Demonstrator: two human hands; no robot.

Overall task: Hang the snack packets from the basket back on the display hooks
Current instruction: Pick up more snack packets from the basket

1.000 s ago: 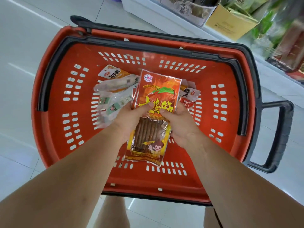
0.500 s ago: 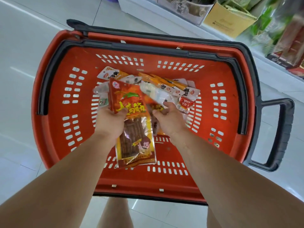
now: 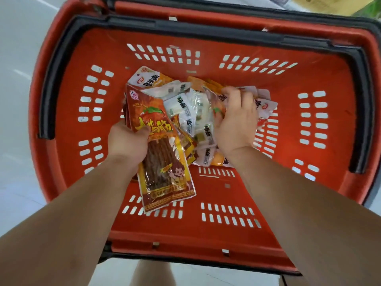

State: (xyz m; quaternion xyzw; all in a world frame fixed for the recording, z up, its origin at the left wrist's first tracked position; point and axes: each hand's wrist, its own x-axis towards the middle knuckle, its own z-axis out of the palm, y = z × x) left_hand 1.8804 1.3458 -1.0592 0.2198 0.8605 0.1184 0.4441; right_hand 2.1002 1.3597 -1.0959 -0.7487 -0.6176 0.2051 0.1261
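Gripping a long orange-red plastic snack packet (image 3: 165, 168) by its left edge, the left hand (image 3: 127, 141) has the thumb laid across the printed front, just above the clear window where brown sticks show. This packet is inside the red plastic shopping basket (image 3: 206, 234), left of the middle, tilted so that its top points to the far left and its bottom end points to the near side; I cannot tell if the bottom end touches the basket floor. Just to the right of it, in the middle of the basket, lies a heap of small white and orange snack packets (image 3: 193, 116), one over another. The right hand (image 3: 237, 124) is on the right part of this heap, its fingers curled over the far edge of some packets and closed on them. Black plastic carrying handles (image 3: 206, 33) lie folded along the basket rim. The basket stands on a pale tiled floor (image 3: 16, 100).
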